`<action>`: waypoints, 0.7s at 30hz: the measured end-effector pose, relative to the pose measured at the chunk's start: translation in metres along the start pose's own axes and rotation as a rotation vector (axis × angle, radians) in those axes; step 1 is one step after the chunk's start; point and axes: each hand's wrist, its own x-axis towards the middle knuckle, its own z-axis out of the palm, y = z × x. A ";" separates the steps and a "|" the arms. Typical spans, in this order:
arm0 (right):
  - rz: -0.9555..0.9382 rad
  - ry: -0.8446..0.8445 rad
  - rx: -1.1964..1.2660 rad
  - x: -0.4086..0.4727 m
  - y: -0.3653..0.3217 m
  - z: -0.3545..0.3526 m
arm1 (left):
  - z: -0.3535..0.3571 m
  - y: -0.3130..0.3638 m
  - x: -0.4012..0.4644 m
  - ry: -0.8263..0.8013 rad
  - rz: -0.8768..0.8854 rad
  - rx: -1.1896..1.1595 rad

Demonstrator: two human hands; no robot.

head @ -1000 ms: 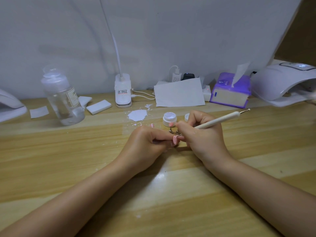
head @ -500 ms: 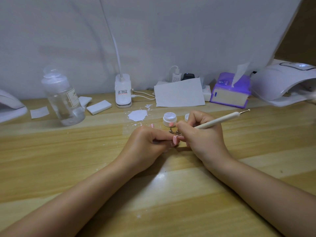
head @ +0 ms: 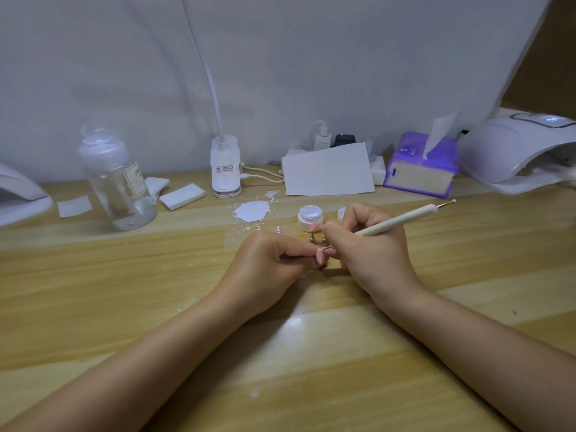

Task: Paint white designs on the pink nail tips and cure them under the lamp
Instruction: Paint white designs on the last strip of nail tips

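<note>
The left hand (head: 265, 263) rests on the wooden tabletop (head: 124, 291) with its fingers (head: 296, 254) curled together, pinching a pink nail tip (head: 321, 255) at its fingertips. The right hand (head: 371, 254) sits just beside it, fingers clamped around a white dotting pen (head: 402, 218) held like a pencil; the pen's lower end meets the top edge of the pink nail tip, while its upper end with a small metal ball points up to the right.

Just behind the hands stand more pink nail tips on small metal stands (head: 316, 240), one tip (head: 313, 227) showing in front of an open white gel pot (head: 309, 217). The pot's lid (head: 342, 214) lies partly hidden behind the right hand. A splash of white paint (head: 252, 211) is spread on the tabletop to the left of the pot.

Farther back, a clear pump bottle (head: 117, 179) stands at the left, with white wipes (head: 182, 196) beside it. A clip-on desk light base (head: 225, 166) sits at the middle, a sheet of white paper (head: 327, 169) leans beside it, and a purple tissue box (head: 420, 165) follows. The white nail-curing lamp (head: 514, 148) stands at the far right, well apart from the hands.
</note>
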 end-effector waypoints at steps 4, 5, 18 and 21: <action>0.008 0.012 -0.011 -0.001 -0.002 0.000 | 0.000 -0.001 0.000 -0.001 -0.002 0.002; 0.011 0.012 -0.008 -0.001 -0.002 0.001 | 0.000 -0.001 0.000 0.001 -0.002 0.000; -0.140 0.188 -0.106 0.007 -0.019 -0.006 | 0.001 -0.002 -0.002 0.012 -0.060 -0.068; -0.129 0.107 -0.180 0.031 -0.031 -0.010 | 0.001 -0.001 -0.002 0.015 -0.069 -0.089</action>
